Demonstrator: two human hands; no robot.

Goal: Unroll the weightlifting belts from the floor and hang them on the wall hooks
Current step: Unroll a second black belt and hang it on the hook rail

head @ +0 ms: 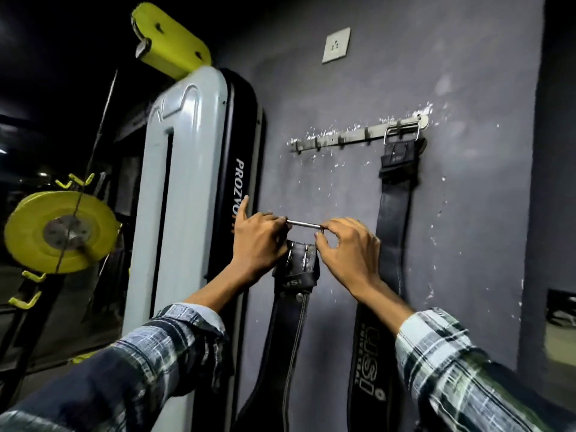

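I hold a black leather weightlifting belt [293, 294] up against the grey wall by its metal buckle [304, 225]. My left hand [257, 241] pinches the buckle's left end, and my right hand [349, 247] pinches its right end. The belt hangs straight down between my arms. The buckle is well below the metal hook rail [352, 135], under its left part. A second black belt [394, 198] hangs by its buckle from a hook at the rail's right end, and its lower part passes behind my right forearm.
A tall grey and black gym machine [187, 188] stands close on the left against the wall. Yellow weight plates [59, 232] and yellow pegs lie further left. A white socket plate [336, 45] sits high on the wall. Several hooks on the rail's left part are bare.
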